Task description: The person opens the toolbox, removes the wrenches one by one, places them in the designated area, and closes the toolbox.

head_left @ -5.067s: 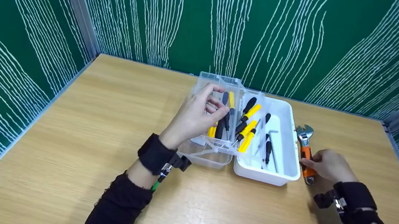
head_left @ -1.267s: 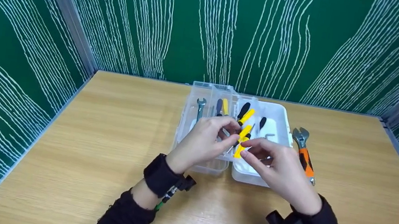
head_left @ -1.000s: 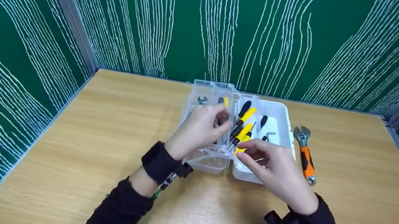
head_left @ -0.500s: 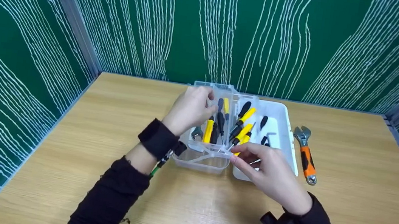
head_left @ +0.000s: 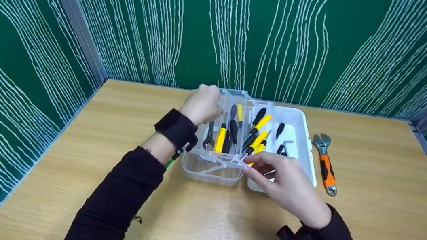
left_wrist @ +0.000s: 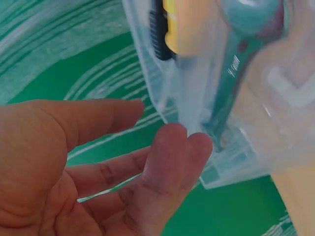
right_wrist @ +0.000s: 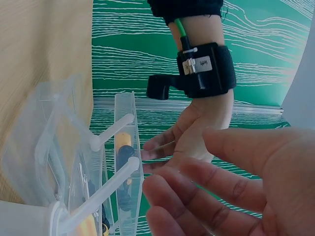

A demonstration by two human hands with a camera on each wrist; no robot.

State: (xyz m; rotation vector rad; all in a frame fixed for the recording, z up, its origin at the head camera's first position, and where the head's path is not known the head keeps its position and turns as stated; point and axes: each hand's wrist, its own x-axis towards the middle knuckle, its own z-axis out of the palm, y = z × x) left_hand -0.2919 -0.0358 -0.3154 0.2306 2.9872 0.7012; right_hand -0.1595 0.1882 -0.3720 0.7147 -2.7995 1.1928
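Observation:
A white toolbox (head_left: 311, 164) stands with its clear tiered trays (head_left: 191, 168) swung out to the left. In the upper tray lie a wrench (head_left: 209, 140), a yellow screwdriver (head_left: 220, 137) and other screwdrivers. My left hand (head_left: 201, 104) is at the tray's far left corner. In the left wrist view its thumb and fingers are apart beside the clear plastic, and I cannot tell whether they touch it. My right hand (head_left: 291, 182) is at the tray's near right corner, by the linking arms (right_wrist: 113, 191). Its fingers are loosely bent, with a gap to the thumb in the right wrist view.
An adjustable wrench (head_left: 327, 168) with an orange and black handle lies on the table to the right of the box. Several yellow and black screwdrivers and a hex key (head_left: 289, 142) are in the box area. A green wall (head_left: 147, 26) rises behind the table.
My right hand has left the adjustable wrench and come to the tray's near right corner. My left hand has moved from over the tray's tools to its far left corner.

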